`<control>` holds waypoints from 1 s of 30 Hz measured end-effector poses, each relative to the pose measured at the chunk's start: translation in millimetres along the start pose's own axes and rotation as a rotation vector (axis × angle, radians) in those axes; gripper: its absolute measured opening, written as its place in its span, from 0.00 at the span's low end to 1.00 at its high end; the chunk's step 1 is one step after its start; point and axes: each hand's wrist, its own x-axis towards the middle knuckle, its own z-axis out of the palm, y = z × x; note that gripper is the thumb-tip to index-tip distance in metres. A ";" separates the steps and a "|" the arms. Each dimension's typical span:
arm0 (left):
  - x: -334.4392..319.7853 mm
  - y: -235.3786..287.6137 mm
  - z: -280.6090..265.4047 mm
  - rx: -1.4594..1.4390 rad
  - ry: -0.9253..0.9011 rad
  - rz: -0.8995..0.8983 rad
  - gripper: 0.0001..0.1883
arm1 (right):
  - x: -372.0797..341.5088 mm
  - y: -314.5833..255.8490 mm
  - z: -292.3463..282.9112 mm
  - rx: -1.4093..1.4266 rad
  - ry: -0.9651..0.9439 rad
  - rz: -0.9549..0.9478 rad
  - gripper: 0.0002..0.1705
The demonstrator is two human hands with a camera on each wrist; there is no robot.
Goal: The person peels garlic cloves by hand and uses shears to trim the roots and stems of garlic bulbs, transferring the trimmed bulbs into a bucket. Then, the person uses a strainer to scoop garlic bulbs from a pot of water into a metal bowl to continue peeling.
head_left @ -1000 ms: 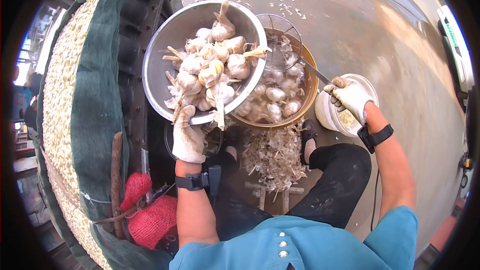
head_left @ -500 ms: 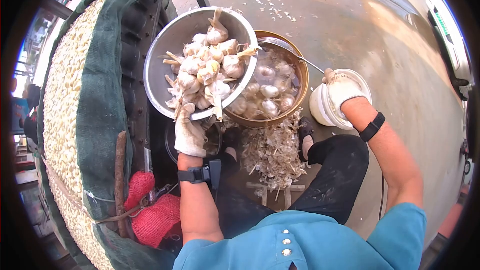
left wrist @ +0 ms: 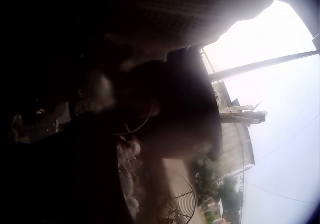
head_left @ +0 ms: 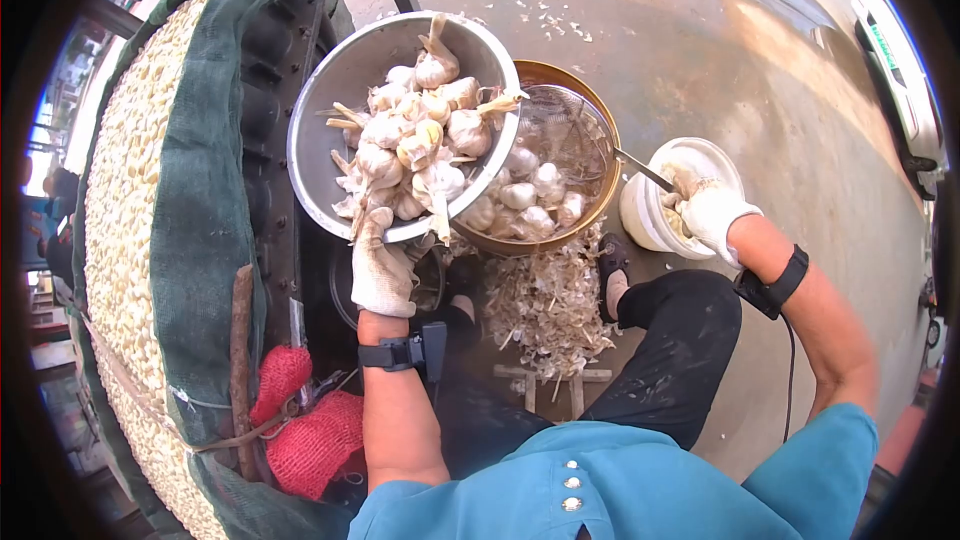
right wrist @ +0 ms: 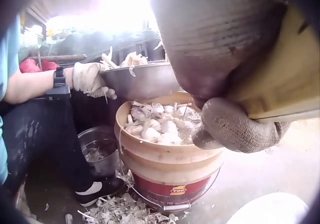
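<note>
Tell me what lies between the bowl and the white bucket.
In the head view, the brown bucket, holding garlic, lies there; the skimmer's handle slants from it toward the white bucket.

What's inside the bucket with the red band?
Garlic bulbs and a strainer. From above, the metal bowl covers part of the bucket; what lies beneath the top bulbs is hidden.
</note>
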 end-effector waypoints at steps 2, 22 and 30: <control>2.5 -1.4 -0.7 -0.002 -0.001 -0.009 0.25 | -18.5 -9.3 4.9 -0.133 0.147 -0.025 0.17; 2.0 -3.2 2.0 -0.012 0.042 -0.002 0.22 | 3.1 -20.2 -6.7 0.040 -0.190 0.021 0.14; -0.4 0.0 9.4 0.002 0.082 0.019 0.22 | 0.8 -13.1 -7.8 0.500 -0.477 0.227 0.12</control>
